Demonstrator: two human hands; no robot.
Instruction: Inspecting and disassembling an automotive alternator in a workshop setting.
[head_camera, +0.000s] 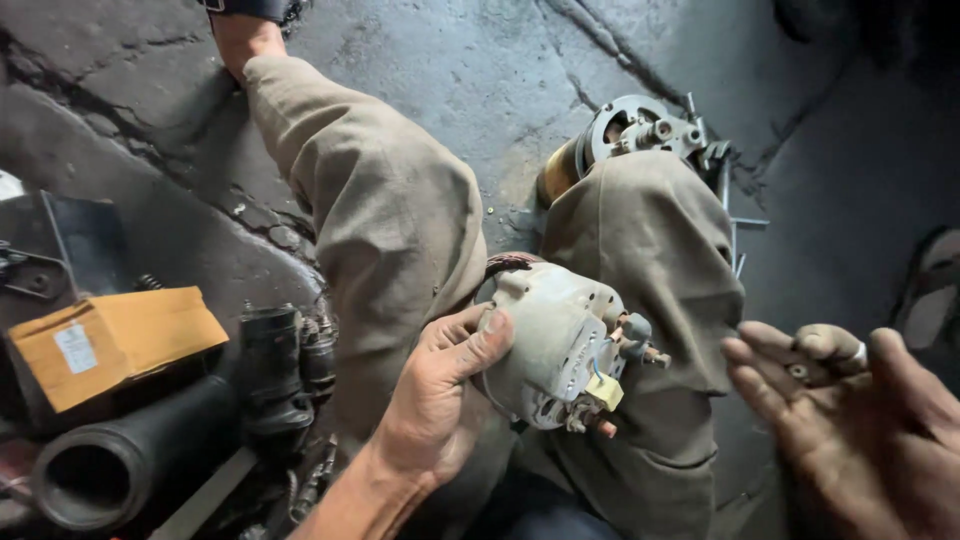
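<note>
A grey alternator housing is gripped by the left hand, the thumb laid across its rounded side and the fingers curled behind it, over the trousered knees. The right hand is held just beside it, palm up and fingers loosely spread, with a small washer resting on them. Beyond the right knee a second motor part lies on the cracked concrete floor. At the left are seen a cardboard box, a black rubber hose and dark engine parts
</note>
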